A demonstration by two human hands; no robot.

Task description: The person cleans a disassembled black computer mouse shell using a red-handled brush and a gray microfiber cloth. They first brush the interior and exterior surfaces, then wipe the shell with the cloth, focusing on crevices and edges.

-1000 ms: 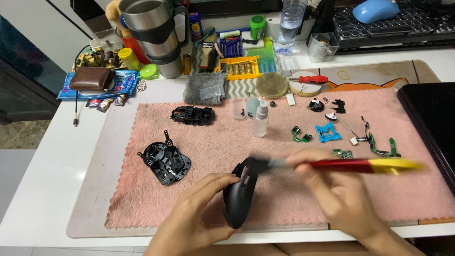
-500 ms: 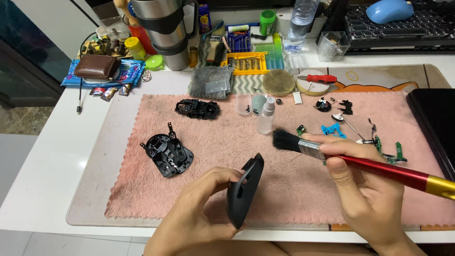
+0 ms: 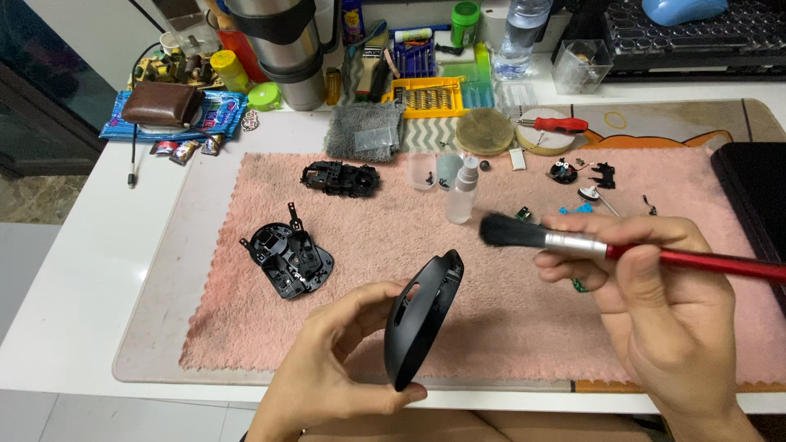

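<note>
Low centre of the frame, the left hand point(image 3: 327, 368) pinches a black mouse shell point(image 3: 422, 315) edge-up between thumb and fingers; at right, the right hand point(image 3: 655, 303) clamps a red-handled brush point(image 3: 573, 243), bristles just above the shell.

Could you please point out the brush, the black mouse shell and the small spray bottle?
brush point(image 3: 512, 232), head view, on its dark bristles.
black mouse shell point(image 3: 422, 319), head view, mid outer surface.
small spray bottle point(image 3: 461, 196), head view, clear body.

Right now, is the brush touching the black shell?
No, the brush in the right hand is held up beside the black shell, with pink mat showing between the bristles and the shell.
</note>
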